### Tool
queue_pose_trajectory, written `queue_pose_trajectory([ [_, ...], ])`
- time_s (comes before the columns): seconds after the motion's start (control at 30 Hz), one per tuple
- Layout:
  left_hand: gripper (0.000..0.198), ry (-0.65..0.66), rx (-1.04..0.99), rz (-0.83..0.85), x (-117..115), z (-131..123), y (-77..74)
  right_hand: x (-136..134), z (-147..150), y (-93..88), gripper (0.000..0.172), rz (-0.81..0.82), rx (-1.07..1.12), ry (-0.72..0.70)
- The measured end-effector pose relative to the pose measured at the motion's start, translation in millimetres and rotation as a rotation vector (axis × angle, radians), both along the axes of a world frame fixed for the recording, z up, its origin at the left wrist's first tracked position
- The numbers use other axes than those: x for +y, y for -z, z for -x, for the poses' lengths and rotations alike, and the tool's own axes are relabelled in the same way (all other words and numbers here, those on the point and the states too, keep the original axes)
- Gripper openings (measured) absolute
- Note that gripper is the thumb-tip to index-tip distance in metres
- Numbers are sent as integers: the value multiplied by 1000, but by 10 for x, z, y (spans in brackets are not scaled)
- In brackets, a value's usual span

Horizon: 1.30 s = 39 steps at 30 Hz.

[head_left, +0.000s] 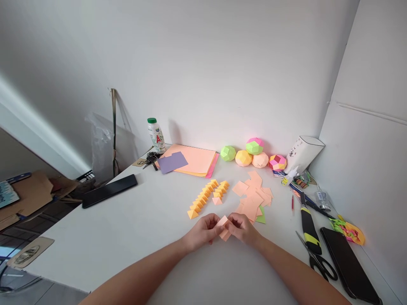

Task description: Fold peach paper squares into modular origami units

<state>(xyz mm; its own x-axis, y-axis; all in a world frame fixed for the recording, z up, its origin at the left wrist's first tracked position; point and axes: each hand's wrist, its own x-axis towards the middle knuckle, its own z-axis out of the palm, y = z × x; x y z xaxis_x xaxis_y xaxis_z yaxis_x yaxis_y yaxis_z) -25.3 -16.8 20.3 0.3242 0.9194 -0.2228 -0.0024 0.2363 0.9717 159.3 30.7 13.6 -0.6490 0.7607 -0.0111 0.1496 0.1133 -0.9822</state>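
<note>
My left hand (pixel 206 232) and my right hand (pixel 244 230) meet near the middle of the white table, both closed on one small folded piece of peach paper (pixel 225 234). Its folds stand up between my thumbs. Just beyond my hands run two rows of small yellow-orange folded paper pyramids (pixel 201 200), and a single peach folded pyramid (pixel 217 201) ends the shorter row. Beyond my right hand lies a loose heap of peach paper cut-outs (pixel 251 201), with a bit of green paper (pixel 261 216) under it.
Against the wall sit several faceted paper balls (pixel 243 158). Peach sheets (pixel 197 157), a purple sheet (pixel 173 162) and a white bottle (pixel 156 136) stand back left. Scissors (pixel 318 259), a box cutter (pixel 310 228) and a black phone (pixel 348 264) lie right; a black slab (pixel 110 191) lies left.
</note>
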Motion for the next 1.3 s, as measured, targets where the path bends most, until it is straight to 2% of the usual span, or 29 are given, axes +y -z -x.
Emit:
queue_pose_trajectory([
  [0.17, 34, -95, 1, -14, 7, -51, 56, 30, -19, 25, 23, -10, -21, -2],
  [0.33, 34, -165, -110, -81, -21, -80, 109, 33, -21, 23, 22, 6, -45, -9],
  [0.47, 28, -130, -50, -157, -56, -76, 110, 29, -11, 12, 26, -26, -54, -3],
  [0.6, 32, -71, 23, -264, -66, -51, 82, 32, -8, 11, 26, -57, -52, -15],
  [0.73, 36, -27, -3, -235, -69, -36, 66, 34, -5, -2, 25, -104, -4, -19],
  [0.87, 37, -53, -4, -217, -68, -41, 72, 31, 2, -2, 21, -158, 40, 8],
  [1.03, 35, -120, 111, -232, -46, -47, 76, 29, 7, 19, 23, -185, 53, 41],
  [1.17, 33, -119, 214, -266, -45, -43, 24, 28, 9, 13, 24, -171, 84, 59],
  [1.3, 35, -89, 261, -311, -57, -43, -22, 23, 7, 28, 27, -62, 69, 104],
])
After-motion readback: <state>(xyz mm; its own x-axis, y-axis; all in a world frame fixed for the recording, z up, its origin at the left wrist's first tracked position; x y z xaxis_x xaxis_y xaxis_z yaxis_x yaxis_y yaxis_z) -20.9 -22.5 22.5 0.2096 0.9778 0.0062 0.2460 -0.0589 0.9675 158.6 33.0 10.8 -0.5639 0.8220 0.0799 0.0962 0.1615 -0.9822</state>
